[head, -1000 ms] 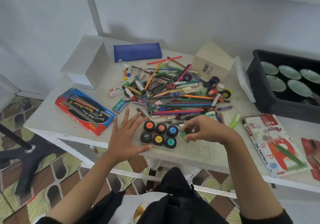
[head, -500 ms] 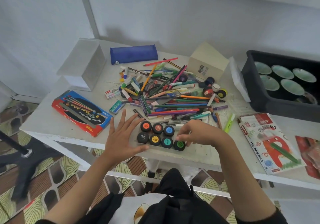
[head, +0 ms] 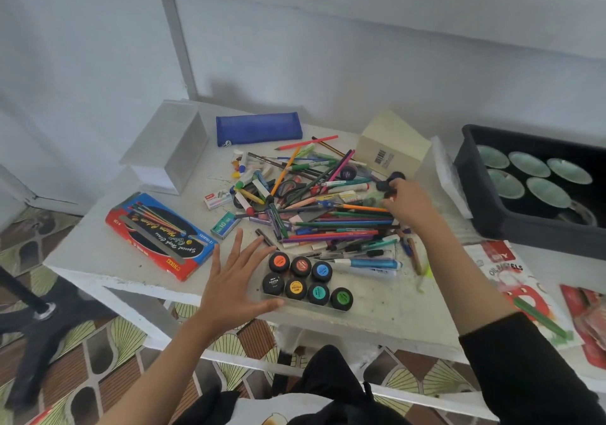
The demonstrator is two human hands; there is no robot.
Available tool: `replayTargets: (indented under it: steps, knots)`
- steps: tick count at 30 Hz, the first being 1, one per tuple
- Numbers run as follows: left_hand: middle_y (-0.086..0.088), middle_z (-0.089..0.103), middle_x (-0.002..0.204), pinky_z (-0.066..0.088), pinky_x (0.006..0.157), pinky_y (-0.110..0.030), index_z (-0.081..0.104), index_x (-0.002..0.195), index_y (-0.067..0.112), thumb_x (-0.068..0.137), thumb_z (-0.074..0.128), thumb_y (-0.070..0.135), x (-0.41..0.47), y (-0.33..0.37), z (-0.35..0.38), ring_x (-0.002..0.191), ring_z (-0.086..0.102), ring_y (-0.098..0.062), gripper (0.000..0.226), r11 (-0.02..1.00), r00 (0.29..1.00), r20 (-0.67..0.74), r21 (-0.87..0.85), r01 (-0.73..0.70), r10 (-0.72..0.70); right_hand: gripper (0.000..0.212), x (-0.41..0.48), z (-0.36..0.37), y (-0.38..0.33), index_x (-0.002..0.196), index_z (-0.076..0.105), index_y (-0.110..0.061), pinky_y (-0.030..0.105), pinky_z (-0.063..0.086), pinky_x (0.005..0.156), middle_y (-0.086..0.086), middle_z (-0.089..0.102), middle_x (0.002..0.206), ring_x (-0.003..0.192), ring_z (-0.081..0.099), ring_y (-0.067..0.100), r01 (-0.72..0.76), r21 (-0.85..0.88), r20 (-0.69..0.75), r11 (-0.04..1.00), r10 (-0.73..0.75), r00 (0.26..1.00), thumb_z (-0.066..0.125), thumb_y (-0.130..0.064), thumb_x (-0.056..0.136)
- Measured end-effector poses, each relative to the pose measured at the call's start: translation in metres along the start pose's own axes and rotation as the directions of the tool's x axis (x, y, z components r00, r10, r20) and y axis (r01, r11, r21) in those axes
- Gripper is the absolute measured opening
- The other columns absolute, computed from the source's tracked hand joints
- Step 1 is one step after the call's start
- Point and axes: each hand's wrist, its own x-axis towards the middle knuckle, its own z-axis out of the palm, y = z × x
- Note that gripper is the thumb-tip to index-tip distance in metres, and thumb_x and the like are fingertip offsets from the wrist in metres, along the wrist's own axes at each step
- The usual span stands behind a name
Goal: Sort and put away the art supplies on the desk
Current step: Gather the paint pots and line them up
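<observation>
Fingers (head: 249,254) of your left hand (head: 234,288) are spread flat on the table (head: 98,260), thumb against the clear tray (head: 305,306) holding seven paint pots (head: 296,288). Your right hand (head: 408,203) reaches into the far side of the pencil pile (head: 321,208), fingers curled among loose pots (head: 390,182); whether they grip one, you cannot tell.

Left hand (head: 234,288) splayed, paint pots (head: 303,282) beside

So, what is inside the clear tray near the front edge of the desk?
The clear tray holds seven small paint pots with black lids: three behind, four in front, their labels orange, red, blue, black, yellow, teal and green. The left hand touches its left end. The paint itself is hidden.
</observation>
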Motion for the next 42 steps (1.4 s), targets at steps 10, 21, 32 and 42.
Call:
replayTargets:
  steps: [10, 21, 32, 42]
  knots:
    - [0.016, 0.005, 0.156, -0.022, 0.112, -0.043, 0.020, 0.146, 0.041, 0.066, 0.031, 0.094, -0.001, -0.001, 0.000, 0.145, -0.019, -0.012, 0.097, 1.000, 1.000, 0.001, -0.015, 0.001, -0.001, 0.026, 0.006, 0.032, 0.002, 0.113, 0.054, -0.014, 0.047, 0.042, 0.093, 0.015, 0.054, 0.117, 0.113, 0.046, 0.036, -0.110, -0.128, -0.222, 0.986, 0.080, 0.972, 0.054, -0.018, 0.088]
    - [0.013, 0.007, 0.157, -0.021, 0.113, -0.040, 0.011, 0.145, 0.045, 0.068, 0.032, 0.093, 0.000, -0.002, 0.004, 0.146, -0.015, -0.014, 0.093, 1.000, 1.000, -0.011, 0.004, 0.001, -0.001, 0.031, -0.081, -0.006, -0.005, 0.099, 0.067, -0.027, 0.024, 0.056, 0.076, -0.009, 0.069, 0.094, 0.084, 0.065, 0.004, 0.127, 0.574, 0.185, 0.809, -0.279, 0.942, 0.080, -0.022, 0.071]
    - [0.019, -0.001, 0.154, -0.019, 0.114, -0.047, 0.019, 0.146, 0.039, 0.062, 0.026, 0.095, 0.001, 0.000, 0.001, 0.142, -0.024, -0.008, 0.102, 1.000, 1.000, 0.012, -0.007, 0.016, -0.016, 0.029, -0.105, 0.004, -0.019, 0.094, 0.064, -0.030, 0.019, 0.048, 0.070, -0.008, 0.052, 0.099, 0.076, 0.050, -0.001, 0.336, 0.252, 0.380, 0.908, -0.412, 0.828, 0.081, -0.022, 0.072]
    - [0.016, 0.005, 0.156, -0.017, 0.114, -0.046, 0.025, 0.146, 0.037, 0.063, 0.031, 0.095, 0.001, -0.001, 0.004, 0.144, -0.021, -0.009, 0.101, 0.999, 1.000, -0.022, -0.043, 0.005, -0.006, 0.035, -0.105, 0.010, -0.048, 0.115, 0.064, -0.020, 0.030, 0.057, 0.072, 0.000, 0.050, 0.107, 0.091, 0.059, 0.019, 0.347, 0.091, 0.478, 0.934, -0.346, 0.807, 0.071, -0.011, 0.082]
